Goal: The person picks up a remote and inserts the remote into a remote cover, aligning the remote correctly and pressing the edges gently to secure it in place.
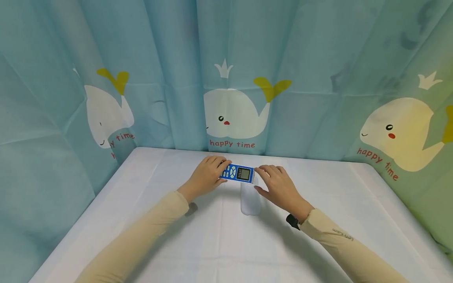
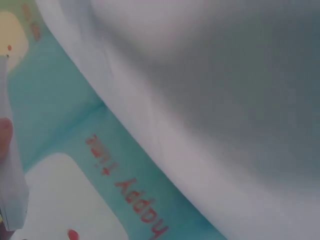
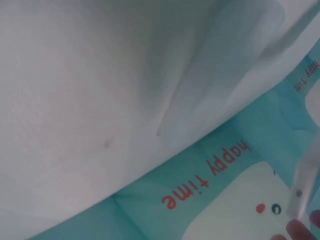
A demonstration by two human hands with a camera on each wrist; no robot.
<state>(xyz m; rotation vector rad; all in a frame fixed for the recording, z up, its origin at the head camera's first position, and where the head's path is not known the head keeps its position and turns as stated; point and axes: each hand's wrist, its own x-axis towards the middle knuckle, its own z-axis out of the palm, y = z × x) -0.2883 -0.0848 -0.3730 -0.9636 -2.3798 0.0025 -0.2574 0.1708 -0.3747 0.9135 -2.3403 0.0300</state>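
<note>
My left hand [image 1: 209, 173] grips a remote control [image 1: 238, 173] by its left end, thumb below and fingers over the top. The remote has a blue face with pale buttons and a grey screen at its right end. In the left wrist view its white side [image 2: 14, 187] shows at the left edge. Beside the screen end is my right hand [image 1: 279, 186], thumb and fingers spread apart; whether a fingertip touches the remote is hard to tell. Below the remote, a pale translucent flat piece [image 1: 250, 202] with rounded corners lies on the table.
The white-covered table [image 1: 170, 243] has its far edge just beyond the hands. Behind and on both sides hangs a blue-green curtain [image 1: 177, 78] printed with white whales. A black band [image 1: 293, 222] is on the right wrist.
</note>
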